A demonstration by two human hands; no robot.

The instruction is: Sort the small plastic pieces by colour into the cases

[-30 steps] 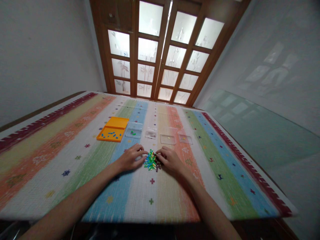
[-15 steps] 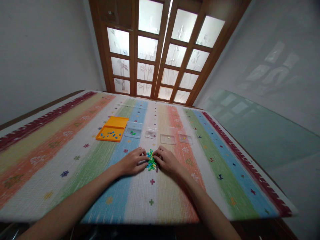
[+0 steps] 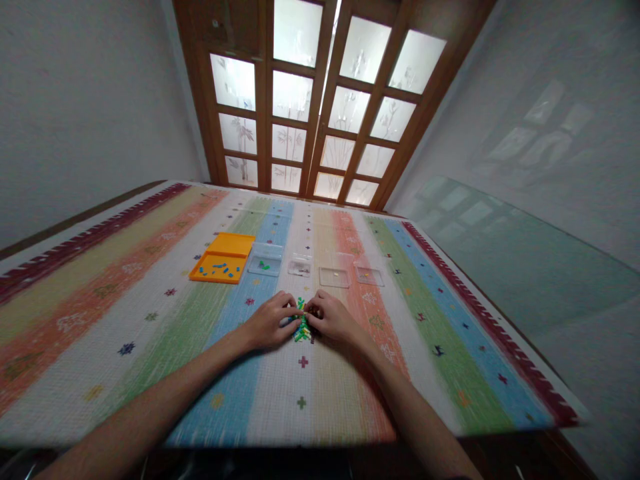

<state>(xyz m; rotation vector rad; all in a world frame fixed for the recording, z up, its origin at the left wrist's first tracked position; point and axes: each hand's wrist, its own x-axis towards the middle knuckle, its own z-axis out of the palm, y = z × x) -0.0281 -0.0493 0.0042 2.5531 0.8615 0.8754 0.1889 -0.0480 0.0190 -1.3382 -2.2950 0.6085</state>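
Observation:
A small pile of tiny building bricks (image 3: 302,331), mostly green with some yellow, white, blue and dark ones, lies on the striped tablecloth (image 3: 280,407). My left hand (image 3: 273,321) is at the pile's left side, its thumb and fingers drawn together over the bricks. From the right, my right hand (image 3: 330,317) reaches over the same pile with its fingers pinched. The fingertips of both hands nearly meet above the pile. Whatever they hold is too small and too covered to make out.
Beyond my hands stands an open orange case (image 3: 216,277) with several blue bricks. To its right are a clear box (image 3: 264,268) with green bricks, a small clear box (image 3: 299,269) with dark pieces, and two more clear boxes, one (image 3: 334,281) with a pale piece, another (image 3: 370,277) with yellowish pieces.
My fingertips have moved closer together over the pile, and my left thumb has shifted slightly toward the bricks. The view has shifted a little; the boxes stay in place.

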